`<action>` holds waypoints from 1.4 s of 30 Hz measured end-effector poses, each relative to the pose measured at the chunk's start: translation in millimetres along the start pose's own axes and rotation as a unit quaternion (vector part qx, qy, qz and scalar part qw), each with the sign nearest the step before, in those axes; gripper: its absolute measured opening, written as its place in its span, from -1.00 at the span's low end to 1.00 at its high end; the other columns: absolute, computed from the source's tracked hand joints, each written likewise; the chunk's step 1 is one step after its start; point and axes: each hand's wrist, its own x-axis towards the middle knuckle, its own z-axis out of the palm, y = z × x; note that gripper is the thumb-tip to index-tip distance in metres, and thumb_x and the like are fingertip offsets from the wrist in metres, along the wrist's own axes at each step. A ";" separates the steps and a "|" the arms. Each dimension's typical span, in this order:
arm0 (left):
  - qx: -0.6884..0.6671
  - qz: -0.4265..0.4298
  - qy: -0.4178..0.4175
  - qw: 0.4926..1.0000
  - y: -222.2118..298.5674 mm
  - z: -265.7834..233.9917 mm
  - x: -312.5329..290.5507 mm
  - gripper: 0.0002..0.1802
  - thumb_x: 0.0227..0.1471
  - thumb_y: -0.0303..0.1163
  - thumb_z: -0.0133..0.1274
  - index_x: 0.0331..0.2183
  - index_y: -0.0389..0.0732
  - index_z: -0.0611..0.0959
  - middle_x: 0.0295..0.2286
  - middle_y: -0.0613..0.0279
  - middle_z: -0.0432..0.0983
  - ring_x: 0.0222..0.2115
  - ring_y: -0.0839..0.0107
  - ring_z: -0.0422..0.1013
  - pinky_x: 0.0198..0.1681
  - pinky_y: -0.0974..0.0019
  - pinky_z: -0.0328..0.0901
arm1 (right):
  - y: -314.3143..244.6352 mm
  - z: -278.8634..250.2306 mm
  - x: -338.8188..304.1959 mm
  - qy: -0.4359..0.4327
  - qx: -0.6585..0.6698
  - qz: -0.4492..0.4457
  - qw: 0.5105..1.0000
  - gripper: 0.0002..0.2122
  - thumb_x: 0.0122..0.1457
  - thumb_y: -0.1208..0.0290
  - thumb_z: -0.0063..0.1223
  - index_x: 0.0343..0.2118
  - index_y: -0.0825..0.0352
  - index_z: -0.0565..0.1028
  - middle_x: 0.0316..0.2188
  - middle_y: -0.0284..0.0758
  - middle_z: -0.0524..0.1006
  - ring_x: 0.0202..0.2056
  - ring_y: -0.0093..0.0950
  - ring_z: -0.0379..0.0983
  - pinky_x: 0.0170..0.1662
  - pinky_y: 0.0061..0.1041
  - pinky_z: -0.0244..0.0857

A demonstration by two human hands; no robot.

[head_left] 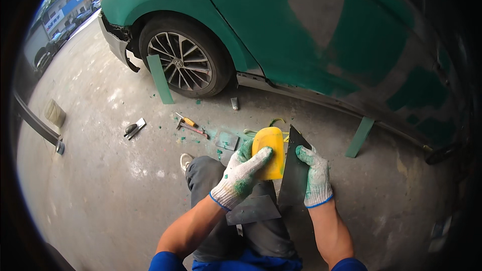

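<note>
My left hand, in a white knit glove stained green, grips a yellow sanding pad with a rounded top, thumb across its face. My right hand, gloved the same way, pinches a dark sheet of sandpaper by its right side, thumb on top. The sheet hangs upright just right of the pad, its upper end coming to a point. A second dark sheet lies across my lap, below both hands.
Ahead stands a car with green and grey patches, its wheel at the left. Green strips lean near the wheel and sill. On the floor lie a black-handled tool, a red-handled tool, a grey plate and a small tube.
</note>
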 end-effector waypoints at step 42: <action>0.061 -0.031 0.003 0.998 17.1 9.4 -24.5 -0.39 -0.03 -0.46 0.29 0.07 -0.25 0.47 -0.14 0.26 0.51 -0.21 0.52 0.44 -0.17 0.38 0.38 | -1.1 -21.6 -1.5 -0.052 -0.455 -0.350 0.817 -0.75 0.06 0.52 0.22 -0.20 0.51 0.53 -0.34 -0.17 0.59 -0.38 -0.44 0.54 -0.29 -0.46 0.43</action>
